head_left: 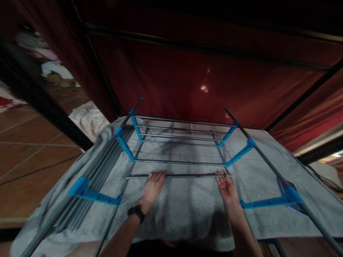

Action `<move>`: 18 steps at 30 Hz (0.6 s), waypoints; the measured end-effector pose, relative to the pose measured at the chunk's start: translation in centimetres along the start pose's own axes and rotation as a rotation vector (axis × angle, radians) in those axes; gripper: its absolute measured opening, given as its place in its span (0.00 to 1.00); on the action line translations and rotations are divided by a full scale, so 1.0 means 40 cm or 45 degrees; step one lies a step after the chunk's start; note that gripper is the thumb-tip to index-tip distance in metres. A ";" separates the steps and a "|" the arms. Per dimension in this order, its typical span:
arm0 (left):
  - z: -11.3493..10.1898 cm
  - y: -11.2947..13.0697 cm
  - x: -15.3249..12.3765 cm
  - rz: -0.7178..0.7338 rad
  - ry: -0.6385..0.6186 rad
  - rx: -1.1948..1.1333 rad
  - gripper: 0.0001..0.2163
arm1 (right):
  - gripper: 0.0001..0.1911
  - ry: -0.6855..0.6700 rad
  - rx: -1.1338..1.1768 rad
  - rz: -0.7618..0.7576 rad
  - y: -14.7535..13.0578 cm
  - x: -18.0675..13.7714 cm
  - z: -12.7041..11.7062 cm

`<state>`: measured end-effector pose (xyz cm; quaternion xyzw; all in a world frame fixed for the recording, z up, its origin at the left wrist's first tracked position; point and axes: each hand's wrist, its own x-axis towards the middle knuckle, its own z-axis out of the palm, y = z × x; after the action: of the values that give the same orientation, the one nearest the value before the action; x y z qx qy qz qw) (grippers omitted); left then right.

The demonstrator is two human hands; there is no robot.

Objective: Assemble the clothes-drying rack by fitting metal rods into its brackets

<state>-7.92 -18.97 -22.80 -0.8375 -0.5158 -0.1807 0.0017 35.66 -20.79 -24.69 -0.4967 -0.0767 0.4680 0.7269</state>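
Note:
A loose grey metal tube (187,176) runs crosswise between my two hands. My left hand (154,184) is closed over it from above, left of its middle. Near the tube's right end, my right hand (225,184) holds it with the palm turned up and the fingers curled. The tube lies across a partly assembled rack of grey poles, whose blue plastic brackets include a left one (92,192) and a right one (273,201). Beyond my hands, several crossbars (179,162) span the rack between brackets on both sides.
Several grey tubes (107,164) lie in a bundle on the left of the grey blanket (182,214). A dark flat object with a purple edge (297,210) lies under the right pole. Dark frame bars and a red curtain (171,78) stand behind; tiled floor (32,160) shows left.

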 end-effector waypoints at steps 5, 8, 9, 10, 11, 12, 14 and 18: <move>-0.009 0.024 0.004 -0.086 -0.056 0.031 0.20 | 0.16 0.049 -0.049 0.063 0.003 0.003 -0.037; -0.010 0.029 0.003 -0.138 -0.067 0.049 0.20 | 0.13 0.097 -0.060 0.017 -0.009 0.010 -0.037; -0.010 0.030 0.003 -0.162 -0.076 0.054 0.21 | 0.12 0.112 -0.071 0.007 -0.014 0.013 -0.035; -0.010 0.030 0.002 -0.188 -0.086 0.059 0.21 | 0.12 0.128 -0.087 0.007 -0.017 0.018 -0.033; -0.010 0.030 0.003 -0.214 -0.092 0.064 0.21 | 0.11 0.137 -0.106 0.018 -0.019 0.021 -0.033; -0.010 0.029 0.003 -0.238 -0.093 0.071 0.21 | 0.11 0.141 -0.126 0.034 -0.020 0.024 -0.035; -0.009 0.028 0.003 -0.269 -0.078 0.094 0.21 | 0.10 0.138 -0.178 0.073 -0.016 0.025 -0.047; -0.002 0.029 0.002 -0.212 -0.046 0.129 0.20 | 0.11 0.047 -0.284 0.055 0.005 0.008 -0.091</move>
<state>-6.92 -19.45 -22.47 -0.7937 -0.5919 -0.1387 0.0198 37.82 -22.90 -26.76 -0.5846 -0.1043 0.4629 0.6581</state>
